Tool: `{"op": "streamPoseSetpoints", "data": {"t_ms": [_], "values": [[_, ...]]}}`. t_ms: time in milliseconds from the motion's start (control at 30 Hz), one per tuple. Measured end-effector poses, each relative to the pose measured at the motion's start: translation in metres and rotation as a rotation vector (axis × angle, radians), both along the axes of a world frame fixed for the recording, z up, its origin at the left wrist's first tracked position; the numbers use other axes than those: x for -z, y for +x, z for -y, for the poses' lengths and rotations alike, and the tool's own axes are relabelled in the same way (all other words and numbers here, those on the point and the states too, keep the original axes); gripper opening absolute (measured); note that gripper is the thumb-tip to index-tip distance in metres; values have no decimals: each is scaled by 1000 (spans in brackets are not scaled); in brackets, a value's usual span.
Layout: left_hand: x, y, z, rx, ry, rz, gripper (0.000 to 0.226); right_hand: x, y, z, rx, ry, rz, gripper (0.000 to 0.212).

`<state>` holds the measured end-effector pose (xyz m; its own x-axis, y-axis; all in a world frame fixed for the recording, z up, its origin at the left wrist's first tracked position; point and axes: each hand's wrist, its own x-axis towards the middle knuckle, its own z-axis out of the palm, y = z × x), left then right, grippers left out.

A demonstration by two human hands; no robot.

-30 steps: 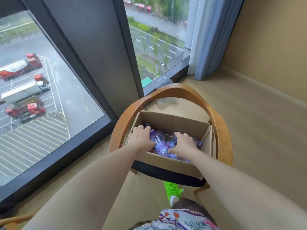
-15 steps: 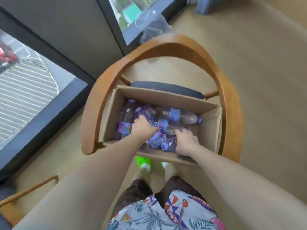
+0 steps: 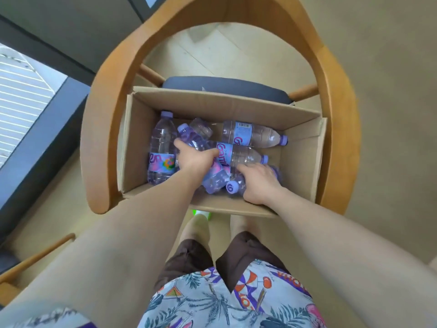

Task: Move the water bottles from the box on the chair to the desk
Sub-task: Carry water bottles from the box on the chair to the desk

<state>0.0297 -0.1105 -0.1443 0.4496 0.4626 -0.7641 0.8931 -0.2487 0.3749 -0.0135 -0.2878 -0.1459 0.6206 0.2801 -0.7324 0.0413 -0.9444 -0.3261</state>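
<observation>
Room: beige floor (image 3: 378, 67) runs under everything, with a dark window frame (image 3: 59, 95) off to the left of both hands; no tabletop is in view.
Chair: curved wooden chair (image 3: 338, 129) rings the work, its dark seat cushion (image 3: 224, 85) showing beyond the hands.
Box: open cardboard box (image 3: 305, 152) sits on the seat, its walls around both hands.
Bottles: several water bottles (image 3: 255, 136) lie loose on their sides inside, one against the left wall, others under and just beyond the hands.
Left grip: left hand (image 3: 196, 159) has its fingers curled around a bottle in the middle of the heap.
Right grip: right hand (image 3: 259, 183) lies over a bottle by the near wall, fingers wrapping it, a purple cap (image 3: 231, 187) just to its left.
Change: half a second ago the hands were settling onto the pile; both have now closed on bottles, and the view has dropped lower over the box.
Meaning: I judge the first pair is secured and ready to lift out; every bottle is still in the box, so the task has barely begun.
</observation>
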Motion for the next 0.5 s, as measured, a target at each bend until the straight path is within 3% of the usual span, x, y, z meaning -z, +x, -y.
{"op": "streamPoseSetpoints", "data": {"t_ms": [133, 300, 500], "values": [[-26, 12, -7, 7, -166, 14, 91, -18, -2, 1, 254, 114, 57, 36], [-80, 25, -21, 7, -330, 89, 68, -58, 17, -8, 453, 191, 50, 65], [-167, 36, -55, -44, -446, 178, 63, -134, 73, -35, 637, 517, 124, 66]]}}
